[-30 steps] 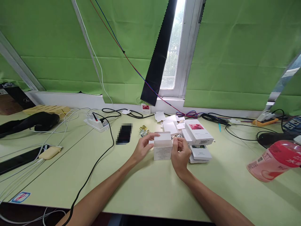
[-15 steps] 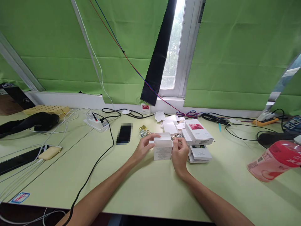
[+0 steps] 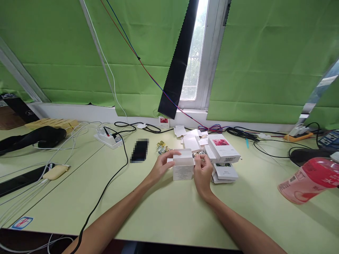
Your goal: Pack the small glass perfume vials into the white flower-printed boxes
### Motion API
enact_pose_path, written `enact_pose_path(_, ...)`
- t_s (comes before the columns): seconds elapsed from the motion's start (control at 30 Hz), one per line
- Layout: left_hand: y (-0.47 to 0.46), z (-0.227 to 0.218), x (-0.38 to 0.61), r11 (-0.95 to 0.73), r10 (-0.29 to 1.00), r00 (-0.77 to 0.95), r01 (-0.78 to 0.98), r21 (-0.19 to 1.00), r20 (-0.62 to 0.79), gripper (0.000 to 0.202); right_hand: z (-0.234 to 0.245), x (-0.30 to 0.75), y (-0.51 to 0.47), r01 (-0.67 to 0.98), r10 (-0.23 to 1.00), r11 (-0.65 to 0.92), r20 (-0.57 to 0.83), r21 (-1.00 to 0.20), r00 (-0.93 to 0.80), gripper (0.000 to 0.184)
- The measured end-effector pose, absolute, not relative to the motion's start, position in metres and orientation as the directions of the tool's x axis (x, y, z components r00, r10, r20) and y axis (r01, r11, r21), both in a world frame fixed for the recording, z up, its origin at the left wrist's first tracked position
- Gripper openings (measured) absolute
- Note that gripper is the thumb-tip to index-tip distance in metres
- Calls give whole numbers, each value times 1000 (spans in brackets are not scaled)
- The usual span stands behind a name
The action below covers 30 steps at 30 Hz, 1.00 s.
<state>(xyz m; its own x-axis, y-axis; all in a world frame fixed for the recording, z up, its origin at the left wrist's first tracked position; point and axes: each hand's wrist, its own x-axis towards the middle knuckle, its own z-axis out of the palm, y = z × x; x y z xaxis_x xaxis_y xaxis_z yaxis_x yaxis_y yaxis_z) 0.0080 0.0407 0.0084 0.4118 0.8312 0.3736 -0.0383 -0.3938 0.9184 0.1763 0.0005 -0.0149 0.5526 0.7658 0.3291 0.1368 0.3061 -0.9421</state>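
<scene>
Left grip [image 3: 162, 164] at box [image 3: 183, 171] edge, room nearside.

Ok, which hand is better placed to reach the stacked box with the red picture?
Probably the right hand: it is nearer that stacked box, while the left hand is across the open white box.

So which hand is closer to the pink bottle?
Right. The right hand is left of the pink bottle, at the right side of the white box; the left hand is farther off, at the box's left side.
</scene>
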Motion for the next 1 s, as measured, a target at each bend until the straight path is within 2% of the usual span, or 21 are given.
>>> enact_pose_path(0.17, 39, 11, 8, -436, 824, 392, -21, 900, 409, 28, -14, 179, 0, 147, 751, 307, 334, -940, 569, 37)
enact_pose_path(0.47, 44, 3, 1, -504, 795, 364, -51, 862, 486, 29, -17, 178, 1, 173, 700, 362, 390, -916, 598, 29)
enact_pose_path(0.67, 45, 3, 4, -566, 790, 171, -169, 807, 589, 32, -20, 179, 3, 155, 697, 390, 401, -908, 594, 25)
enact_pose_path(0.8, 41, 6, 9, -538, 836, 25, -162, 827, 548, 41, -20, 180, 4, 158, 698, 395, 408, -905, 589, 25)
enact_pose_path(1.0, 39, 3, 12, -455, 887, 57, -60, 889, 458, 48, -18, 180, 1, 235, 679, 399, 458, -886, 574, 28)
